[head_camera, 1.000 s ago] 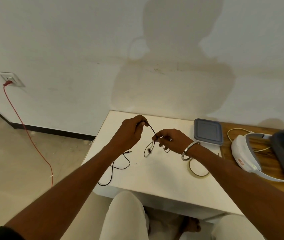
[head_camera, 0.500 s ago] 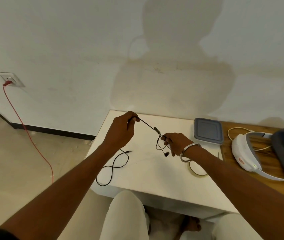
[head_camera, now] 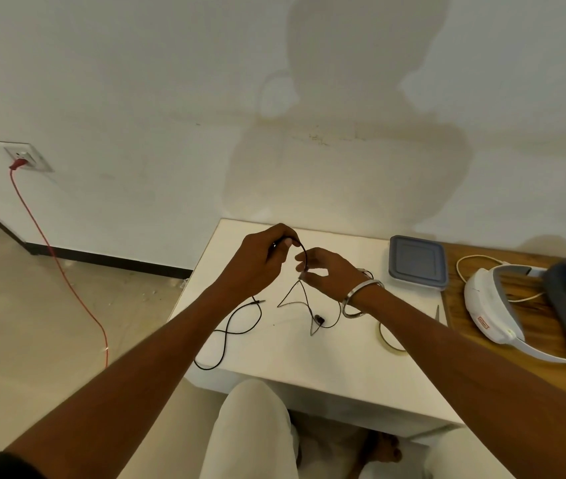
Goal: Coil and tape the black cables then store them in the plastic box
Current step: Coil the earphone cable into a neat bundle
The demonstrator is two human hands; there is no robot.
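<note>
Reaching forward from the lower corners of the view, both bare forearms converge above the white rectangular table, the hands meeting close together over its far half. The left hand is raised with its back toward the camera, fingers curled inward and the thumb pressed against them, pinching the thin black earphone cable at its top. The right hand, wearing a silver metal bangle at the wrist, sits just beside it and slightly lower — its thumb and forefinger nip the same cable while the other fingers stay loosely bent.

Between the two pinches the cable forms a short arch, bowed upward. Below the right fingers it hangs mostly downward toward the tabletop, splitting into thin strands that angle out and end at a small dark earbud close to the surface. On the left, the rest of the cable lies on the table in a loose S-curve, its long run heading toward the near-left edge and drooping over it; the plug tip points right.

A grey-lidded plastic box rests at the far right of the table, well apart from the hands. A ring of clear tape lies flat beside the right forearm — partly hidden by it.
</note>
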